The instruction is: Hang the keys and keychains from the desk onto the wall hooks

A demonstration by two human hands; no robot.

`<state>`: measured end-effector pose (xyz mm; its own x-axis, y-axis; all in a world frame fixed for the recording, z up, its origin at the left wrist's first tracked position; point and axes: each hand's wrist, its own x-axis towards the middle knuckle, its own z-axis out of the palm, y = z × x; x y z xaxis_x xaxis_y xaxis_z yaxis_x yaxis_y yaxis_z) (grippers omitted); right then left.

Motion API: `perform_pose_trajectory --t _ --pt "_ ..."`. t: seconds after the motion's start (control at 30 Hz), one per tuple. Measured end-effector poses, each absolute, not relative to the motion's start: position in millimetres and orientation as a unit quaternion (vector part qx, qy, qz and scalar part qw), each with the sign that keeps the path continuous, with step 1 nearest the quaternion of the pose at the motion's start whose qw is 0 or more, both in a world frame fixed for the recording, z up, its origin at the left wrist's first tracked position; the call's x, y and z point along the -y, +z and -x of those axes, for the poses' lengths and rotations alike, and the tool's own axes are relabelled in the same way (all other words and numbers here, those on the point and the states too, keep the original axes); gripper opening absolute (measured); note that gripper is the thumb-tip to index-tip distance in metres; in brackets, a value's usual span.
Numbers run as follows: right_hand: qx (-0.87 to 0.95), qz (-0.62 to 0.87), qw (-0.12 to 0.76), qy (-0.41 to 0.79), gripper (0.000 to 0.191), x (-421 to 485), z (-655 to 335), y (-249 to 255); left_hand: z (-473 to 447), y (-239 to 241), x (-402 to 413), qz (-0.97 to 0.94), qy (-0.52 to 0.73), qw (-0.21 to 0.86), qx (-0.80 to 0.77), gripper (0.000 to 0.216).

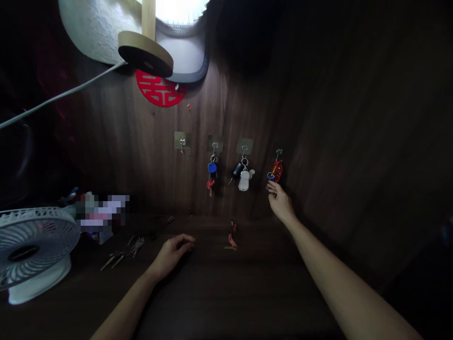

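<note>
My right hand (281, 202) reaches up to the bunch of keys (276, 172) with red, yellow and blue parts, which hangs on the rightmost hook (279, 152). Its fingers are closed at the lower end of that bunch; the tips are small and dim. Resting on the dark tabletop (219, 288), my left hand (172, 255) is loosely curved with thumb and fingers apart, holding nothing. Between the hands lies a key with a red tag (232, 238). Loose keys (129, 250) are scattered left of my left hand.
Keys with a blue tag (212, 169) and keys with black and white fobs (244, 178) hang on the middle hooks. The leftmost hook (182, 142) holds a small key-like piece. A white fan (42, 255) stands left; a lamp base (145, 52) juts out above a red paper-cut (161, 92).
</note>
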<state>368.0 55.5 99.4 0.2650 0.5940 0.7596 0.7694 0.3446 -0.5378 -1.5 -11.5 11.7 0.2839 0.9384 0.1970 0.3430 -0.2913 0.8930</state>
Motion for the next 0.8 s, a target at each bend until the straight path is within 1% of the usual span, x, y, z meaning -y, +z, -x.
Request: perform_pose_trajectory --t 0.17,0.3,0.4,0.6,0.7,0.8 --pt "0.617 0.561 0.551 -0.027 0.045 -47 -344 67 2 12 13 -0.707 0.386 0.383 -0.452 0.032" --pt "0.636 0.560 0.530 0.023 0.037 -36 -319 44 2 12 13 -0.708 0.386 0.377 -0.455 0.032" --pt "0.656 0.568 0.492 0.060 0.030 -26 -302 33 2 12 14 -0.708 0.387 0.375 -0.456 0.031" --pt "0.669 0.621 0.390 0.119 0.024 -6 -271 21 2 14 14 -0.714 0.387 0.376 -0.446 0.029" --pt "0.673 0.636 0.362 0.105 0.024 1 -258 12 2 14 14 -0.714 0.385 0.377 -0.447 0.028" --pt "0.665 0.650 0.364 0.054 0.026 4 -247 2 2 13 14 -0.718 0.382 0.372 -0.448 0.028"
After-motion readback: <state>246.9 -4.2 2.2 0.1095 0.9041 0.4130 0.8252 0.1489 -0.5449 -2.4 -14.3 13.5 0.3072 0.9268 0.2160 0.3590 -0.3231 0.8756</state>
